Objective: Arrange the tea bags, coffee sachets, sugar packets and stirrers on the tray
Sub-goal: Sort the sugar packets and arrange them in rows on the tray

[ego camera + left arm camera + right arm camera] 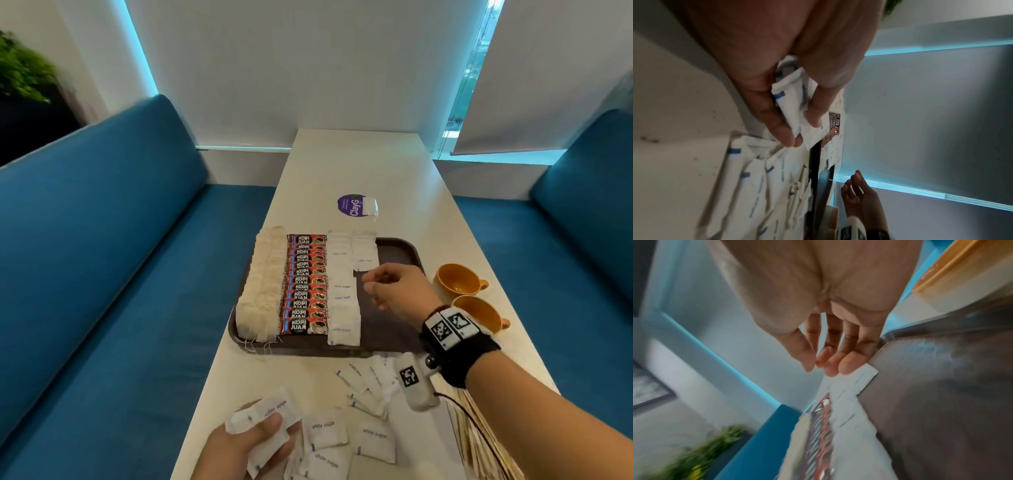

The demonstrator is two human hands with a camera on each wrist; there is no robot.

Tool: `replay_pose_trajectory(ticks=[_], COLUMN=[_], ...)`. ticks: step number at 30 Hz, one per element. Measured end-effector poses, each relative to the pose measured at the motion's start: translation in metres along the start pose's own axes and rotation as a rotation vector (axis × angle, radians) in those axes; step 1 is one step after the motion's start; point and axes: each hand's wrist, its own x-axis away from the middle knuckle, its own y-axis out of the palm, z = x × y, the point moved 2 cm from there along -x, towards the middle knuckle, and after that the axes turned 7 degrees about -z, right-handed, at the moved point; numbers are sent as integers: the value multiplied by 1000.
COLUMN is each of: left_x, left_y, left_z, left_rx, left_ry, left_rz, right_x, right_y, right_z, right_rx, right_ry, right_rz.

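A brown tray [385,327] holds a column of tea bags [262,284], a column of red coffee sachets [305,284] and a full column of white sugar packets [342,298]. A short second sugar column [364,253] lies at the tray's far end. My right hand [371,282] hovers at that column's near edge, fingers relaxed and empty [822,368]; whether they touch the last packet [855,381] I cannot tell. My left hand [263,431] grips a bunch of sugar packets [791,104] near the table's front. Wooden stirrers [479,448] lie under my right forearm.
Loose sugar packets [342,438] are scattered on the white table in front of the tray. Two orange cups [457,279] stand right of the tray. A purple sticker [349,205] and one packet lie beyond it. Blue benches flank the table.
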Motion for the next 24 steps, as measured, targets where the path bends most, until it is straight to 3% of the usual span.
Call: replay_pose_trajectory(ticks=[5,8,14,19,24], left_x=[30,40,60,65,72], left_y=[33,43,53,55,59], left_z=[13,12,5,-1,-1], left_rx=[115,34,55,245,306], left_ry=[120,159,162,181,223], left_rz=[-26,-65,-95,-33,-44], right_x=[100,142,186,194,196], right_y=[52,70,87,65,42], right_z=[5,11,22,28,29], right_rx=[-134,-260,-499,-570,-406], right_ry=[-37,-17,76,107,82], right_rz=[-273,-322,-218,-99,90])
